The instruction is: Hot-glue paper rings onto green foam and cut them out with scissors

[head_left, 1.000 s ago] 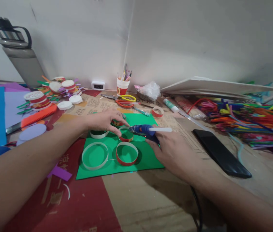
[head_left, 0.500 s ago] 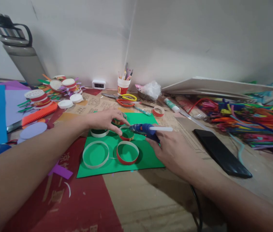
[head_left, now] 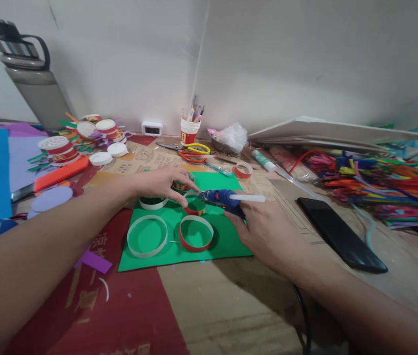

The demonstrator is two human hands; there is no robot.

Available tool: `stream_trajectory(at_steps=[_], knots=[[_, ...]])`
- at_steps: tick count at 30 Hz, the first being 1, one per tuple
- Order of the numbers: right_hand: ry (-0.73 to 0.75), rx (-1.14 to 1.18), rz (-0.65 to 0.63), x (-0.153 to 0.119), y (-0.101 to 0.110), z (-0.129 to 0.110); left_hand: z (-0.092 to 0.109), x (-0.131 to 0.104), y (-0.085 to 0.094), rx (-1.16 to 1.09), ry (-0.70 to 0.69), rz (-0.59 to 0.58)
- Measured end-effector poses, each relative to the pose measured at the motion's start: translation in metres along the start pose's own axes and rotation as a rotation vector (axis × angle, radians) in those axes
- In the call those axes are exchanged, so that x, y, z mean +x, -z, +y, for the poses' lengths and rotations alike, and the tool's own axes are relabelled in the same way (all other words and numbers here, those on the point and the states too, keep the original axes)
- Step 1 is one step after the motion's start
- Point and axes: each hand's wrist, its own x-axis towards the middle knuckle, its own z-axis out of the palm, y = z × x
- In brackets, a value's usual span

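Observation:
On a green sheet (head_left: 227, 236) stand several paper rings cut from cups. My left hand (head_left: 162, 186) reaches in from the left, its thumb and forefinger spread across a small red paper ring (head_left: 195, 211) and holding it at the rim. A blue hot glue gun (head_left: 219, 197) is gripped in my right hand (head_left: 264, 227), with a white glue stick (head_left: 247, 197) poking out of its back. Its nozzle is at the far rim of that ring, close to my left fingertips. Nearer to me are a white ring (head_left: 147, 254) and a red-and-white ring (head_left: 196, 248).
Scissors (head_left: 197, 148) and a cup of pens (head_left: 189, 133) stand behind the sheet. To the right lie a black phone (head_left: 342, 236) and piled pipe cleaners (head_left: 371, 182). An orange utility knife (head_left: 60, 175) and a grey bottle (head_left: 38, 93) are left. The gun's cord (head_left: 305, 315) hangs near my right forearm.
Almost nothing differs. The whole view has shifted very slightly; both hands, the glue gun and the rings keep their places.

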Motion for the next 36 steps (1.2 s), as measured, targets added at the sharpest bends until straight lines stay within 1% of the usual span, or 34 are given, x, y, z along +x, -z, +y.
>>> stream_trajectory(at_steps=[6, 13, 19, 28, 36], knots=[[0.007, -0.015, -0.003, 0.0006, -0.0058, 0.0025, 0.0005, 0.0001, 0.0005, 0.005, -0.01, -0.002], [-0.009, -0.012, 0.011, -0.0008, -0.0003, 0.0024, 0.0006, -0.0003, 0.0001, 0.01, -0.004, -0.007], [0.032, -0.009, 0.005, 0.0, -0.0027, 0.0012, 0.0005, 0.0004, -0.0002, 0.012, -0.003, -0.001], [-0.019, 0.042, -0.034, 0.0033, -0.009, 0.0016, -0.0005, 0.0002, -0.001, 0.009, 0.018, 0.007], [-0.002, 0.012, 0.013, 0.0001, 0.0007, 0.0024, -0.0011, 0.0002, -0.0002, 0.016, -0.012, -0.007]])
